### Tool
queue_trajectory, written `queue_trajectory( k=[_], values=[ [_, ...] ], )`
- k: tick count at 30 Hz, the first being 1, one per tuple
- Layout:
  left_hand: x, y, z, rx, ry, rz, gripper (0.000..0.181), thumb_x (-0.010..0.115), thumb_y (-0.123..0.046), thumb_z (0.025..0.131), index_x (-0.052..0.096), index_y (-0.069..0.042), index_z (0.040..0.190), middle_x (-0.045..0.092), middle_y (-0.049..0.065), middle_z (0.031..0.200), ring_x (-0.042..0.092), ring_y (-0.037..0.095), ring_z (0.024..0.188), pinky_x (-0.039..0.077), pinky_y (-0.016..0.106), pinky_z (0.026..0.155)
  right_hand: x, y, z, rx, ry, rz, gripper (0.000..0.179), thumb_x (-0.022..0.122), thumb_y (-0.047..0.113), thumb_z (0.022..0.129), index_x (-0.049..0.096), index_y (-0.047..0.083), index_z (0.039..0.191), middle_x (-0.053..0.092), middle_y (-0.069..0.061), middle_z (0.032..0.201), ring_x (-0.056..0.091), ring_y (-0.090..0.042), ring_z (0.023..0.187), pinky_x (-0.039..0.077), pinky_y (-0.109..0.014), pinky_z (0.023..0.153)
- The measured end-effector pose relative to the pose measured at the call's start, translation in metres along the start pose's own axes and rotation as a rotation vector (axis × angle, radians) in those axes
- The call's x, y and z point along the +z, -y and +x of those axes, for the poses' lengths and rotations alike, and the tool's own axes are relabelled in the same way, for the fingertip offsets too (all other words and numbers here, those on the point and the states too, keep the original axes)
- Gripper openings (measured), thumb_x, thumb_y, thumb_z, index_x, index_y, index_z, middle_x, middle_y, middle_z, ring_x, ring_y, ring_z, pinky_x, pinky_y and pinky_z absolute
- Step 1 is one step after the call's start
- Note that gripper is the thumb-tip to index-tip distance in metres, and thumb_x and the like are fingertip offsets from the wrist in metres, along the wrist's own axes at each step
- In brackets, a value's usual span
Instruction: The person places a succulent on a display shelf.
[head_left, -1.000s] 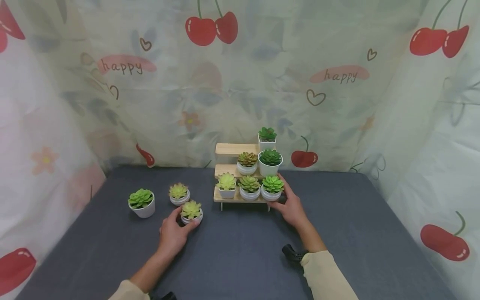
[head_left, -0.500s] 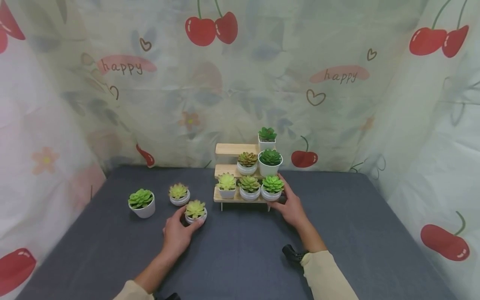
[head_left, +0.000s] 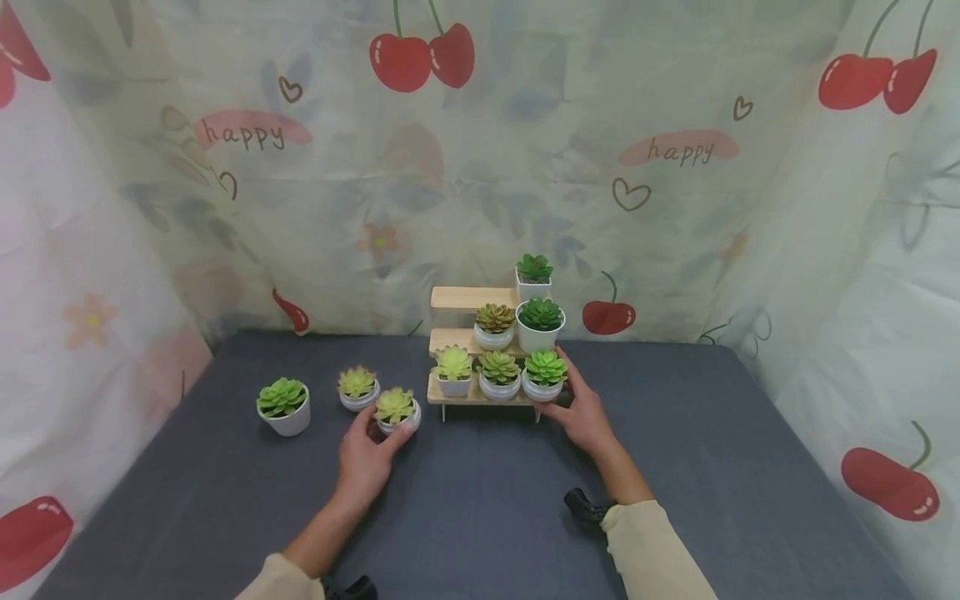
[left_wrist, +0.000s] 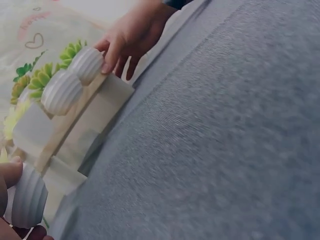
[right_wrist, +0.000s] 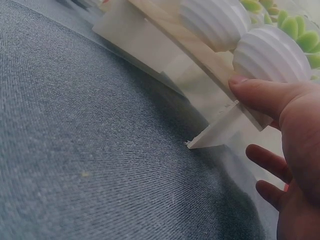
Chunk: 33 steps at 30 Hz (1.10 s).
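Observation:
My left hand (head_left: 365, 461) grips the white ribbed pot of a pale yellow-green succulent (head_left: 394, 407), just left of the shelf; the plant leans slightly left. On the right, my right hand (head_left: 583, 414) holds a bright green potted succulent (head_left: 545, 375) at the right end of the lowest tier. Its thumb (right_wrist: 260, 95) lies on the pot's base by the shelf edge, with the index finger round the far side. The three-tier wooden shelf (head_left: 468, 297) also bears several other potted succulents, among them a brownish-green one (head_left: 499, 375) beside the right hand's pot.
Two more potted succulents stand on the dark cloth-covered table (head_left: 480, 517) at the left: a yellowish one (head_left: 357, 387) close behind my left hand, and a green one (head_left: 283, 406) further left. A cherry-print curtain (head_left: 480, 150) encloses the back and sides.
My left hand has carried its succulent a short way right and toward the back, nearer the shelf, and the pot has tilted slightly. The right hand stays where it was.

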<state>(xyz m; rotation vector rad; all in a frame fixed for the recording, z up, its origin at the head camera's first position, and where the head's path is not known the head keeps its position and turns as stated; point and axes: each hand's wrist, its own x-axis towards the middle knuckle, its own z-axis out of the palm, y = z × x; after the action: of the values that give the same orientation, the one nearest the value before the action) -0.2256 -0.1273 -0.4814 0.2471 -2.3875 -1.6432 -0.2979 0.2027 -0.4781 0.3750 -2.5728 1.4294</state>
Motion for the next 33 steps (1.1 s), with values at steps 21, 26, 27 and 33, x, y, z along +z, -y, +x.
queue_trajectory(
  k=[21, 26, 27, 33],
  values=[
    [0.011, -0.006, 0.012, -0.046, -0.073, -0.2, 0.073, 0.079, -0.018, 0.084, 0.042, 0.001, 0.144, 0.049, 0.022, 0.138, 0.049, 0.035, 0.125, 0.043, 0.046, 0.099, 0.001, -0.001, -0.001, -0.006, -0.007, 0.009, 0.095, 0.081, 0.021, 0.082, 0.023, 0.03, 0.156, 0.038, -0.009, 0.152, 0.046, -0.036, 0.127, 0.031, -0.061, 0.103],
    [0.011, -0.008, 0.018, -0.043, -0.073, -0.255, 0.072, 0.078, -0.015, 0.085, 0.041, 0.001, 0.144, 0.05, 0.022, 0.136, 0.049, 0.035, 0.124, 0.044, 0.046, 0.098, 0.001, -0.001, -0.001, 0.002, -0.007, -0.009, 0.095, 0.081, 0.022, 0.082, 0.022, 0.03, 0.156, 0.04, -0.008, 0.151, 0.048, -0.036, 0.124, 0.033, -0.061, 0.102],
    [0.011, -0.009, 0.019, -0.043, -0.072, -0.265, 0.071, 0.078, -0.015, 0.085, 0.041, 0.001, 0.144, 0.049, 0.022, 0.136, 0.049, 0.035, 0.124, 0.044, 0.046, 0.098, 0.001, -0.001, -0.001, 0.008, -0.007, -0.012, 0.095, 0.081, 0.023, 0.082, 0.022, 0.031, 0.156, 0.04, -0.008, 0.151, 0.048, -0.036, 0.124, 0.032, -0.061, 0.102],
    [0.01, -0.018, 0.024, -0.051, -0.069, -0.278, 0.071, 0.077, -0.018, 0.085, 0.042, -0.002, 0.145, 0.047, 0.02, 0.138, 0.049, 0.034, 0.124, 0.045, 0.045, 0.097, 0.001, -0.001, 0.0, 0.014, -0.009, -0.011, 0.095, 0.081, 0.024, 0.082, 0.022, 0.034, 0.155, 0.04, -0.007, 0.151, 0.049, -0.035, 0.124, 0.032, -0.06, 0.102]
  ],
)
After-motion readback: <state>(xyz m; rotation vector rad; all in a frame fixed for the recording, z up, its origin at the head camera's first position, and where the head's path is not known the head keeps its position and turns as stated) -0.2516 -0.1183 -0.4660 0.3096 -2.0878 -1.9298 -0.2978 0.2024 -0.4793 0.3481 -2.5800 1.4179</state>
